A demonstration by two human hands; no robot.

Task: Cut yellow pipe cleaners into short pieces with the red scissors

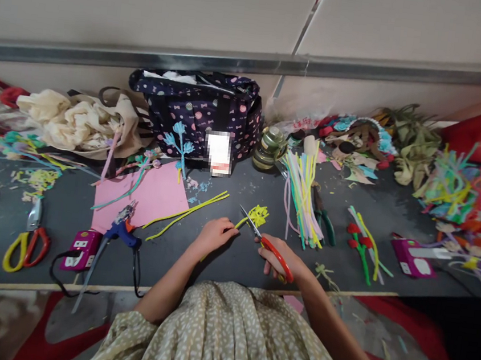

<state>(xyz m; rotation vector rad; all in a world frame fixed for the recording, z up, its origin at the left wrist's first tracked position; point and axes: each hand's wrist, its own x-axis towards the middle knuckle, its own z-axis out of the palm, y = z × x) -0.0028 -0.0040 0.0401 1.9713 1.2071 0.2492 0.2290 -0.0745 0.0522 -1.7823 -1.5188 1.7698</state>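
Note:
My left hand is closed on a yellow pipe cleaner, whose tip sticks out to the right of the fingers. My right hand grips scissors by their red handles. Their blades point up and left, meeting the pipe cleaner's end; whether they are parted I cannot tell. Just behind the blades lies a small heap of cut yellow pieces. Longer yellow pipe cleaners rest on the table to the left, partly over a pink sheet.
A blue glue gun and purple power box stand at left, beside red-and-yellow-handled scissors. Behind are a patterned bag and glass jar. Rightward lie bundled pipe cleaners, green-handled pliers and red-tipped stems.

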